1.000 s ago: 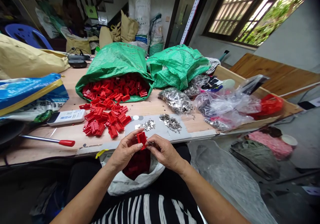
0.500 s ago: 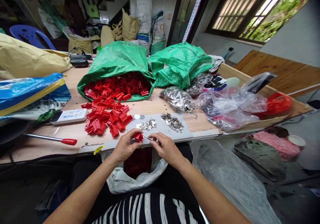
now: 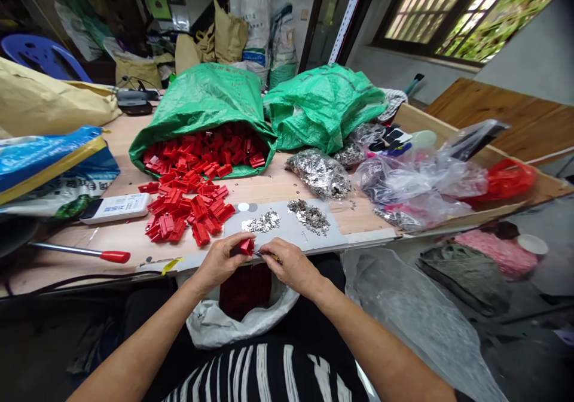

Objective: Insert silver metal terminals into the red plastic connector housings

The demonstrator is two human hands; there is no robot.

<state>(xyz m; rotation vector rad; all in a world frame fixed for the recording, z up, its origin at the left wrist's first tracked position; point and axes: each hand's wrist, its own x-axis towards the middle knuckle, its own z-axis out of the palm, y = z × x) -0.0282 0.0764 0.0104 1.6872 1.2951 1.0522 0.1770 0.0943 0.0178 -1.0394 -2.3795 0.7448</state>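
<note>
My left hand (image 3: 223,258) is closed around a small red plastic part (image 3: 247,246) at the front edge of the table. My right hand (image 3: 293,265) pinches a slim metal tool (image 3: 260,253), its thin tip touching or very near the red part. Most of the tool is hidden by the fingers, so its kind is unclear. Just beyond the hands, a grey sheet (image 3: 296,243) bears two heaps of small metal pieces, one bright (image 3: 268,221) and one darker (image 3: 310,216). Loose red plastic parts (image 3: 191,207) lie in a pile to the left.
A green woven sack (image 3: 210,100) spills red parts; another green sack (image 3: 323,106) stands beside it. A clear bag of metal pieces (image 3: 319,174) lies in front. Below my hands, an open white sack (image 3: 242,328) holds dark red contents. A red-tipped lever (image 3: 114,256) juts in at left.
The tool in my right hand has come closer to the red part, and more of its length shows. The view has shifted slightly.
</note>
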